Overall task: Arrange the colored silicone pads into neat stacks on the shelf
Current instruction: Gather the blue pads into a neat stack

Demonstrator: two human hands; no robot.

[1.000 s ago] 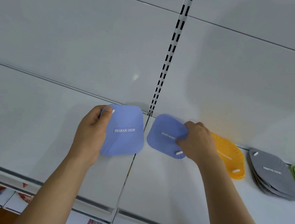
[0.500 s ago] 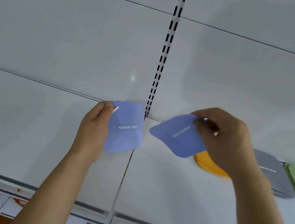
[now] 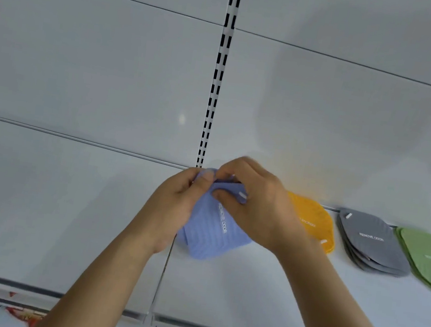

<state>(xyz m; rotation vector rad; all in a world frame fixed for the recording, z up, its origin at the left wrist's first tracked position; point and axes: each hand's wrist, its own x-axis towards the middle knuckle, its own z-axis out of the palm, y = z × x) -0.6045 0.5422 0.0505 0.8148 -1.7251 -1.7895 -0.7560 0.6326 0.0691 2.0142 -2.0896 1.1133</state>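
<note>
now together — blue pads (image 3: 213,227), both hands (image 3: 220,200)

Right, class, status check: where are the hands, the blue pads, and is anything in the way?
Left hand and right hand both grip the blue pads together above the shelf. Orange pads lie close beside the right hand. Nothing blocks the shelf below.

The right hand (image 3: 257,211) covers the near end of the orange pads (image 3: 312,218) and the top corner of the blue pads (image 3: 210,232); how many blue pads are held cannot be told. The green pads (image 3: 428,257) run off the right edge. Colourful packets (image 3: 21,315) below the shelf (image 3: 246,292) are blurred and cut by the bottom edge.
</note>
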